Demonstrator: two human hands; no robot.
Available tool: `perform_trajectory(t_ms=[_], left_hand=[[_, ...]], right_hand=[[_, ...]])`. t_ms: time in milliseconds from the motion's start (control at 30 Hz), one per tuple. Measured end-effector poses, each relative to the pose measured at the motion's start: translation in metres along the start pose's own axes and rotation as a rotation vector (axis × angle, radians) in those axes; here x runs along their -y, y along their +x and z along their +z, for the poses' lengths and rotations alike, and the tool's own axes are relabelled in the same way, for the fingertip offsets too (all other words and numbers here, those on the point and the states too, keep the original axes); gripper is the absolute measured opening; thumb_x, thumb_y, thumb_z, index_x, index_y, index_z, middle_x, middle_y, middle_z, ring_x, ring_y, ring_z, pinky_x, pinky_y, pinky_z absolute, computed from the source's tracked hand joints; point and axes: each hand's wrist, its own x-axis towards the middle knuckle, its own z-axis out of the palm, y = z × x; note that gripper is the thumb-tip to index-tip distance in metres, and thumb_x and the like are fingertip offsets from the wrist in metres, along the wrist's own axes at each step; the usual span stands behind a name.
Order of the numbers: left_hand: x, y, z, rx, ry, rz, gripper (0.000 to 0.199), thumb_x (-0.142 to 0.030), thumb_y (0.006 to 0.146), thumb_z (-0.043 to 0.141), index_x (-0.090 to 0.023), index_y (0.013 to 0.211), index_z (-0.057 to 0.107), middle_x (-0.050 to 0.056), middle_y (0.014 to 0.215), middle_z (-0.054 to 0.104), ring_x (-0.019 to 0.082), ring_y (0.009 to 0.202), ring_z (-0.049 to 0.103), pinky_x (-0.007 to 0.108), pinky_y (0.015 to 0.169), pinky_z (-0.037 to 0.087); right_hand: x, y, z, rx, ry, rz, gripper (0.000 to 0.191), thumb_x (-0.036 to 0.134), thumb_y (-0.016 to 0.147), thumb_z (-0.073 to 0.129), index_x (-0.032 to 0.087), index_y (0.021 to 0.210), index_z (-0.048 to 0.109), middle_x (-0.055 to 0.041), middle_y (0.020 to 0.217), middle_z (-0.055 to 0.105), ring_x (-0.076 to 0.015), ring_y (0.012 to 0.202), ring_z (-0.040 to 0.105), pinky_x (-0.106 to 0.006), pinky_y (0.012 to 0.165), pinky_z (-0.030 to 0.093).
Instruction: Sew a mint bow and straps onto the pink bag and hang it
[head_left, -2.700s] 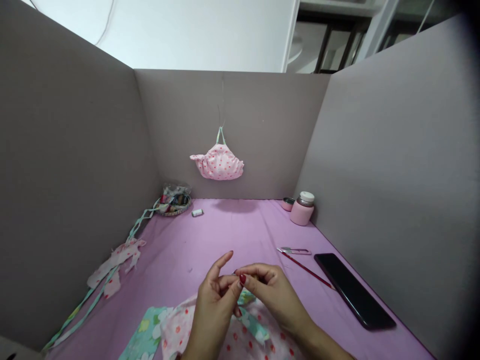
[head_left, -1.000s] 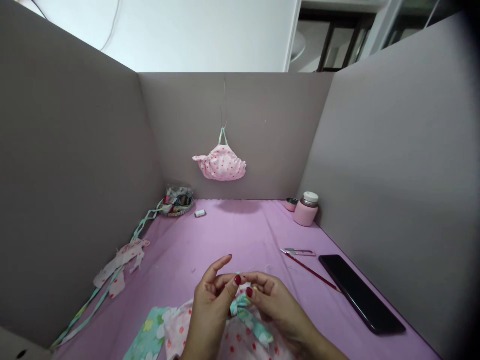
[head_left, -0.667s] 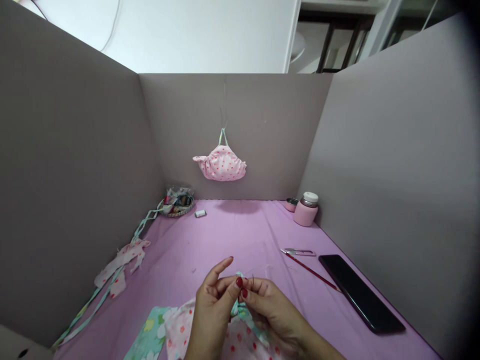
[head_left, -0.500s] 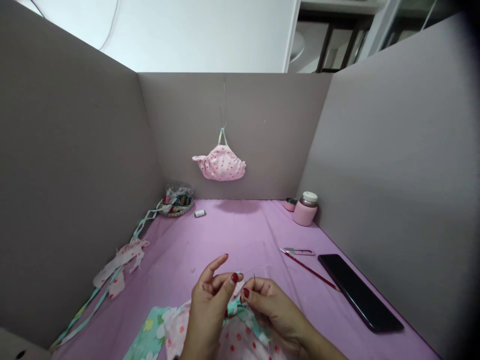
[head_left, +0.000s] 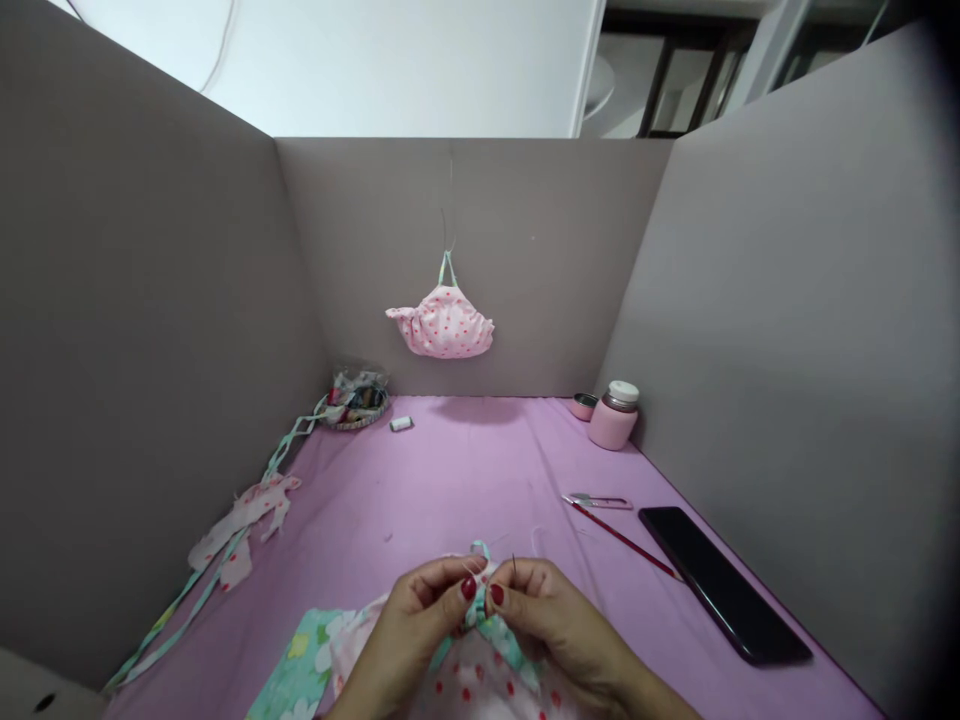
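Pink polka-dot fabric (head_left: 469,688) with a mint-green strip (head_left: 508,645) lies bunched at the front edge of view, under both hands. My left hand (head_left: 420,618) is closed, thumb and fingers pinching the gathered cloth where the mint edging runs. A small mint loop (head_left: 481,547) pokes up just beyond the fingertips. Close beside it, my right hand (head_left: 559,612) pinches a thin needle (head_left: 514,566), which sticks up above the fingers. Fine thread shows near the fingertips, though its path is hard to follow. Mint floral cloth (head_left: 295,665) spreads out at the left.
Right side: a black phone (head_left: 724,583), a red pencil-like stick (head_left: 626,540), thread snips (head_left: 604,502) and a pink jar (head_left: 613,425). Left side: fabric scraps (head_left: 244,525), a basket (head_left: 356,408) and a thread spool (head_left: 401,424). A dotted pouch-like piece (head_left: 448,325) hangs at the back. Grey panels (head_left: 480,190) surround the purple cloth.
My left hand has come down and its raised, spread fingers have closed onto the cloth. My right hand stays near the same spot with the needle. The view has shifted slightly.
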Motion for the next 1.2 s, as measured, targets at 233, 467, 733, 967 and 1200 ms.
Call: perform_trajectory(t_ms=[233,467,733,967,1200], left_hand=[[-0.007,0.0,0.008,0.013,0.136,0.097,0.02,-0.039,0.069,0.067,-0.02,0.072,0.075,0.001,0.06,0.054,0.01,0.053,0.039,0.021,0.05,0.03],[-0.006,-0.001,0.008,-0.003,0.165,0.118,0.018,-0.037,0.071,0.066,-0.021,0.074,0.075,0.001,0.057,0.053,0.011,0.053,0.038,0.022,0.05,0.031],[-0.004,-0.001,0.007,0.002,0.137,0.121,0.021,-0.036,0.072,0.065,-0.017,0.063,0.069,-0.001,0.058,0.052,0.011,0.057,0.042,0.021,0.056,0.035],[-0.007,-0.002,0.009,-0.179,0.12,0.095,0.022,-0.037,0.072,0.066,-0.016,0.064,0.065,-0.002,0.058,0.053,0.01,0.056,0.042,0.019,0.054,0.035],[-0.002,0.001,0.009,-0.207,0.202,0.225,0.017,-0.034,0.071,0.067,-0.018,0.069,0.071,0.002,0.065,0.056,0.015,0.066,0.05,0.024,0.063,0.04]], right_hand=[[-0.002,0.0,-0.002,0.005,-0.034,0.011,0.038,0.045,0.064,0.072,0.013,0.061,0.052,0.0083,0.043,0.033,-0.0019,0.039,0.018,-0.021,0.039,0.01],[-0.003,0.0,-0.002,0.015,-0.021,0.015,0.036,0.044,0.065,0.072,0.014,0.062,0.053,0.0087,0.043,0.031,-0.0022,0.039,0.017,-0.021,0.039,0.009],[-0.003,0.001,-0.001,0.033,-0.036,0.037,0.037,0.046,0.066,0.071,0.013,0.064,0.054,0.0097,0.042,0.03,-0.0016,0.038,0.016,-0.02,0.038,0.01],[0.014,0.003,-0.01,-0.082,-0.11,-0.085,0.04,0.045,0.067,0.07,0.012,0.087,0.061,0.0044,0.057,0.049,-0.0029,0.043,0.033,-0.017,0.041,0.022],[0.005,0.005,0.006,0.004,-0.078,-0.003,0.037,0.047,0.067,0.069,0.012,0.072,0.058,0.0092,0.045,0.034,-0.0022,0.038,0.018,-0.019,0.038,0.012]])
